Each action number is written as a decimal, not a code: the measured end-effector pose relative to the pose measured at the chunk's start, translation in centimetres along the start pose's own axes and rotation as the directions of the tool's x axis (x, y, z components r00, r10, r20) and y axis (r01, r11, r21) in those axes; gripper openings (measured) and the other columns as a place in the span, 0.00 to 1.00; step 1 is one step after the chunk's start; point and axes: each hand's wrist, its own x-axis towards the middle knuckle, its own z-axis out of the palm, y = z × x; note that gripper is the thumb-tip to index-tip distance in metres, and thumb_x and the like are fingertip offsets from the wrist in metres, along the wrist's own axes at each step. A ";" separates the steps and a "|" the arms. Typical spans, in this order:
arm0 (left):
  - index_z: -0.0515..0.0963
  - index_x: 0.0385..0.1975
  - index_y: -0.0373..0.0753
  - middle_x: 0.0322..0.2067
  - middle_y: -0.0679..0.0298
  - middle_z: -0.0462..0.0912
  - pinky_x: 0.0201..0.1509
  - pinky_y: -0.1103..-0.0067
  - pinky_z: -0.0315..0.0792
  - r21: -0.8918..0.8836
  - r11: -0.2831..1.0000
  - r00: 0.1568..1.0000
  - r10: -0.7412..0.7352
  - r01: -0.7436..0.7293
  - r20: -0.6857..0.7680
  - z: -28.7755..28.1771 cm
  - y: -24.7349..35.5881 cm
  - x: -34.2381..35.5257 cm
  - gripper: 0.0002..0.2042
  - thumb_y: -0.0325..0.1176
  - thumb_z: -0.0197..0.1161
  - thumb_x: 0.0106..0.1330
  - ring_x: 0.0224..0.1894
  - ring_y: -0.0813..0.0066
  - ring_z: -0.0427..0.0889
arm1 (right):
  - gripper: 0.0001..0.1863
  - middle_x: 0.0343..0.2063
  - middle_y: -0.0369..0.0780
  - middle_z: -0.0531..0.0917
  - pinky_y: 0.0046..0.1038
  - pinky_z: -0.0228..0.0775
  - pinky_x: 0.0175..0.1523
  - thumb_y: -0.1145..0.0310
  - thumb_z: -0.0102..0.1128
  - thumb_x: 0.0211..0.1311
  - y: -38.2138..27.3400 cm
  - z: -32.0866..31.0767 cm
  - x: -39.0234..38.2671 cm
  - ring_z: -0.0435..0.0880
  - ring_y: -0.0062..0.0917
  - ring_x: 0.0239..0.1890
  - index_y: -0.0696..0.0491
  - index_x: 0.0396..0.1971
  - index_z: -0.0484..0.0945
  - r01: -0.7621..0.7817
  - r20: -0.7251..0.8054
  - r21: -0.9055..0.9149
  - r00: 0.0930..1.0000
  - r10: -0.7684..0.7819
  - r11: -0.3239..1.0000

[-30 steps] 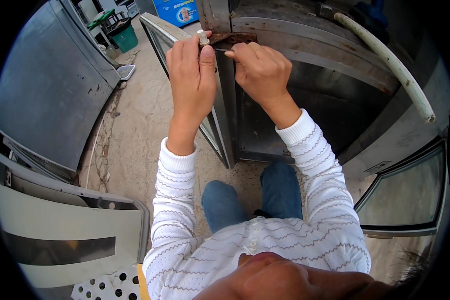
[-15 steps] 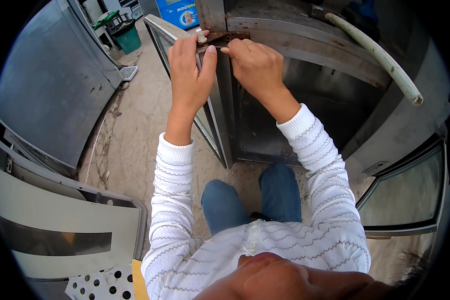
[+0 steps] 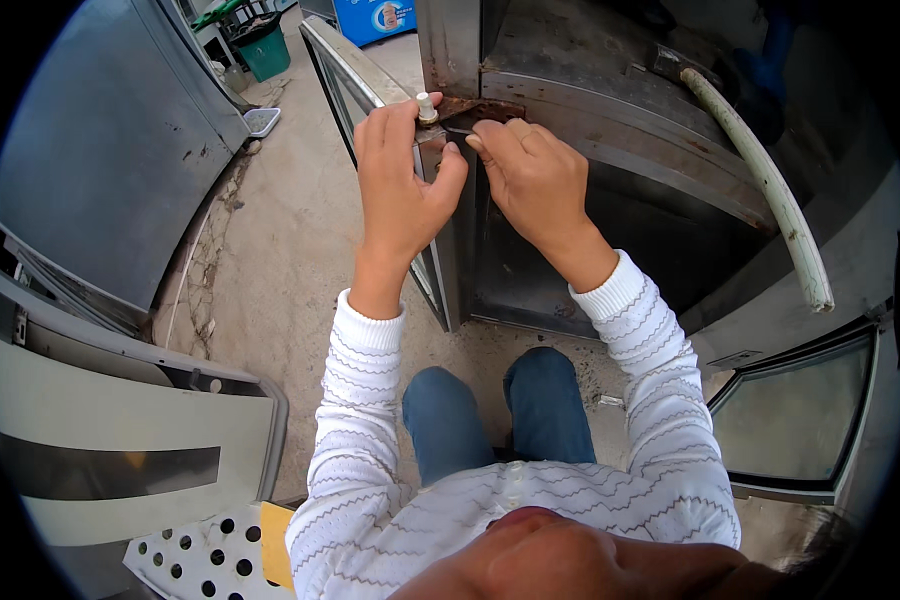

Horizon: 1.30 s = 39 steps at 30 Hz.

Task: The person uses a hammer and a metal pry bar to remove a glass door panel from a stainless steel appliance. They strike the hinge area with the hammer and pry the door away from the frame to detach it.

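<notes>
Metal rod (image 3: 458, 129), one end hidden inside the pinched right hand (image 3: 538, 185); left hand (image 3: 402, 190) at a glass door (image 3: 362, 72), grip unclear.

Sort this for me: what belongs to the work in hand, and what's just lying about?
Seemingly in use: left hand; right hand; thin metal shaft; white peg; rusty bracket; glass door.
Apparently lying about: green bin; white tray; perforated panel; pale-handled tool.
</notes>
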 end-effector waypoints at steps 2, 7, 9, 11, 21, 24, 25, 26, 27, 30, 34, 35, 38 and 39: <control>0.74 0.48 0.36 0.41 0.58 0.76 0.52 0.69 0.65 -0.016 0.999 0.999 -0.031 0.031 0.016 -0.5 0.6 0.3 0.21 0.27 0.62 0.51 0.44 0.58 0.70 | 0.06 0.20 0.34 0.75 0.27 0.71 0.26 0.67 0.66 0.55 -0.8 -0.6 0.3 0.80 0.26 0.24 0.49 0.29 0.77 -0.104 0.031 0.062 0.994 0.102 0.993; 0.74 0.49 0.37 0.45 0.55 0.76 0.56 0.66 0.63 -0.032 0.994 0.989 -0.103 0.107 0.101 -1.4 1.4 1.0 0.21 0.28 0.63 0.52 0.49 0.55 0.70 | 0.04 0.25 0.37 0.81 0.29 0.74 0.28 0.71 0.61 0.58 -1.3 -2.2 1.2 0.84 0.32 0.26 0.51 0.33 0.77 -0.294 0.245 0.136 0.935 0.256 0.946; 0.75 0.50 0.37 0.46 0.55 0.76 0.59 0.64 0.62 -0.025 0.987 0.975 -0.151 0.157 0.161 -2.0 1.6 1.4 0.22 0.28 0.63 0.52 0.51 0.54 0.70 | 0.03 0.26 0.38 0.82 0.29 0.74 0.28 0.71 0.60 0.60 -1.5 -2.5 1.6 0.84 0.32 0.26 0.51 0.34 0.77 -0.416 0.321 0.206 0.884 0.341 0.886; 0.75 0.51 0.37 0.47 0.55 0.76 0.62 0.62 0.60 -0.028 0.981 0.962 -0.183 0.192 0.203 -2.3 1.9 2.0 0.22 0.29 0.63 0.54 0.53 0.53 0.71 | 0.03 0.28 0.38 0.84 0.29 0.74 0.28 0.69 0.56 0.65 -1.7 -3.2 2.0 0.85 0.30 0.25 0.51 0.36 0.75 -0.626 0.476 0.251 0.744 0.469 0.738; 0.77 0.46 0.40 0.45 0.62 0.78 0.56 0.69 0.66 -0.179 0.566 0.594 -0.775 0.804 0.217 -4.2 8.8 2.9 0.12 0.36 0.62 0.65 0.47 0.69 0.73 | 0.13 0.33 0.31 0.85 0.18 0.66 0.34 0.56 0.56 0.69 -2.3 -4.2 2.8 0.79 0.13 0.31 0.50 0.41 0.81 -0.915 0.781 0.281 0.043 0.622 -0.290; 0.78 0.44 0.42 0.39 0.68 0.79 0.49 0.76 0.67 -0.345 -0.049 0.128 -0.872 0.937 0.472 -2.6 9.9 2.6 0.11 0.40 0.62 0.68 0.41 0.80 0.72 | 0.14 0.34 0.33 0.85 0.18 0.69 0.36 0.58 0.53 0.71 -2.5 -4.7 4.6 0.79 0.14 0.33 0.52 0.43 0.81 -0.897 0.807 0.154 -0.127 0.577 -0.414; 0.78 0.44 0.42 0.37 0.70 0.79 0.46 0.78 0.67 -0.318 -0.179 0.010 -0.859 0.931 0.511 -2.3 9.7 3.0 0.11 0.40 0.62 0.69 0.39 0.82 0.72 | 0.14 0.35 0.33 0.85 0.19 0.69 0.36 0.57 0.53 0.71 -2.7 -4.4 4.6 0.79 0.14 0.35 0.51 0.43 0.81 -0.894 0.824 0.130 -0.143 0.548 -0.429; 0.78 0.44 0.43 0.35 0.72 0.79 0.44 0.80 0.67 -0.290 -0.304 -0.101 -0.827 0.907 0.554 -2.0 9.5 3.7 0.10 0.41 0.61 0.69 0.37 0.85 0.72 | 0.14 0.36 0.33 0.84 0.19 0.68 0.37 0.57 0.52 0.72 -2.7 -4.1 4.4 0.79 0.14 0.37 0.50 0.43 0.81 -0.892 0.836 0.111 -0.155 0.526 -0.439; 0.78 0.43 0.43 0.33 0.73 0.80 0.37 0.84 0.66 -0.359 -0.294 -0.058 -0.838 0.886 0.543 -1.8 9.4 4.3 0.09 0.39 0.60 0.70 0.33 0.85 0.72 | 0.15 0.37 0.33 0.84 0.19 0.68 0.37 0.56 0.51 0.72 -2.8 -3.8 4.4 0.79 0.14 0.39 0.49 0.43 0.81 -0.889 0.848 0.090 -0.167 0.502 -0.449; 0.78 0.42 0.42 0.33 0.72 0.80 0.33 0.84 0.67 -0.458 -0.333 -0.039 -0.841 0.824 0.540 1.2 8.1 3.8 0.09 0.39 0.59 0.71 0.33 0.86 0.73 | 0.15 0.40 0.33 0.84 0.21 0.70 0.39 0.55 0.50 0.72 -2.2 -4.1 4.2 0.79 0.15 0.42 0.49 0.43 0.80 -0.714 0.896 0.164 -0.182 0.406 -0.681; 0.75 0.43 0.38 0.37 0.66 0.80 0.38 0.80 0.72 -0.428 -0.263 -0.033 -0.880 0.865 0.473 4.0 7.3 1.0 0.09 0.36 0.56 0.72 0.37 0.80 0.77 | 0.17 0.40 0.35 0.83 0.24 0.73 0.44 0.55 0.48 0.73 -2.4 -3.5 2.5 0.80 0.20 0.41 0.52 0.45 0.79 -0.517 0.891 0.228 -0.232 0.392 -0.825; 0.75 0.43 0.37 0.38 0.64 0.80 0.40 0.79 0.72 -0.374 -0.191 -0.009 -0.900 0.908 0.437 4.8 7.0 0.3 0.09 0.36 0.55 0.73 0.38 0.77 0.77 | 0.17 0.40 0.36 0.83 0.24 0.73 0.45 0.56 0.48 0.74 -2.9 -3.0 2.3 0.80 0.21 0.41 0.53 0.45 0.79 -0.489 0.879 0.262 -0.236 0.416 -0.832; 0.73 0.45 0.35 0.41 0.60 0.80 0.45 0.77 0.73 -0.249 -0.134 -0.013 -0.900 0.959 0.436 4.8 8.1 1.4 0.09 0.33 0.51 0.74 0.40 0.71 0.78 | 0.17 0.40 0.38 0.83 0.26 0.74 0.47 0.57 0.49 0.73 -3.7 -1.6 -0.3 0.81 0.25 0.41 0.56 0.43 0.79 -0.417 0.840 0.391 -0.204 0.503 -0.821; 0.72 0.46 0.34 0.41 0.58 0.79 0.46 0.77 0.73 -0.220 -0.137 -0.023 -0.892 0.966 0.452 4.3 8.6 2.8 0.10 0.33 0.50 0.74 0.41 0.70 0.78 | 0.16 0.40 0.39 0.83 0.26 0.74 0.48 0.58 0.50 0.73 -3.8 -0.8 -1.3 0.82 0.26 0.41 0.56 0.43 0.79 -0.396 0.824 0.439 -0.181 0.537 -0.806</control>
